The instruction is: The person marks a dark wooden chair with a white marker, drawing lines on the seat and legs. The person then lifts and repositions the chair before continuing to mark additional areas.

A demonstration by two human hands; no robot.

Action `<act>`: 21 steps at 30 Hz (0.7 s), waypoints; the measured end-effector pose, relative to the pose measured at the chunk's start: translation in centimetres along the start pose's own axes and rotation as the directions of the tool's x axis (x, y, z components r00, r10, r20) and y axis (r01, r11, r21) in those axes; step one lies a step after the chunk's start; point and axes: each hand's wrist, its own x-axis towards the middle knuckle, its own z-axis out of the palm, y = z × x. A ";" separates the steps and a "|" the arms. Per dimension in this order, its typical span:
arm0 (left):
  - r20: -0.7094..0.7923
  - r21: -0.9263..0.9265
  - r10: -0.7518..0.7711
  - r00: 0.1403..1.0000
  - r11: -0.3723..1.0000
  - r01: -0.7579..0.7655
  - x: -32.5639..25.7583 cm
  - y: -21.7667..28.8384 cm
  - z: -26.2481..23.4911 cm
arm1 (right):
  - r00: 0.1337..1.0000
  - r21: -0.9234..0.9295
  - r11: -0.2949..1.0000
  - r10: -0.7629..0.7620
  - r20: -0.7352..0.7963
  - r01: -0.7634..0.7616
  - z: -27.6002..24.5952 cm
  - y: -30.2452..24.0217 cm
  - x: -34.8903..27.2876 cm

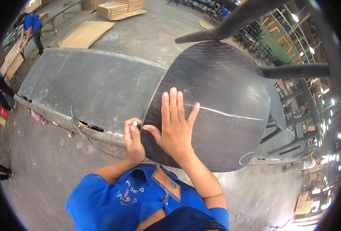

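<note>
Seat (pixel 216 92) beneath right fingers (pixel 173 103), white stick (pixel 135 123) in left fingers (pixel 128 130)

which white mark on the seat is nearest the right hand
The long, nearly straight one, beginning by the right hand; the other is a short curve near the seat's lower right edge.
</note>
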 end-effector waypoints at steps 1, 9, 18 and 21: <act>0.001 -0.005 0.004 1.000 1.000 -0.004 0.2 0.0 0.0 | 1.000 -0.007 1.000 -0.001 -0.004 0.001 0.1 0.0 -0.1; 0.008 -0.050 0.011 1.000 0.999 -0.011 0.9 -0.4 0.6 | 1.000 0.060 0.998 0.015 0.007 -0.015 -0.1 2.6 -3.2; -0.062 0.033 0.058 0.996 0.998 -0.056 1.1 -1.0 0.4 | 0.987 0.296 0.948 -0.075 -0.145 0.116 1.4 2.0 2.3; -0.052 0.039 0.068 0.996 0.997 -0.066 1.2 -0.9 0.6 | 0.959 0.342 0.897 -0.261 -0.106 0.282 1.4 1.7 3.8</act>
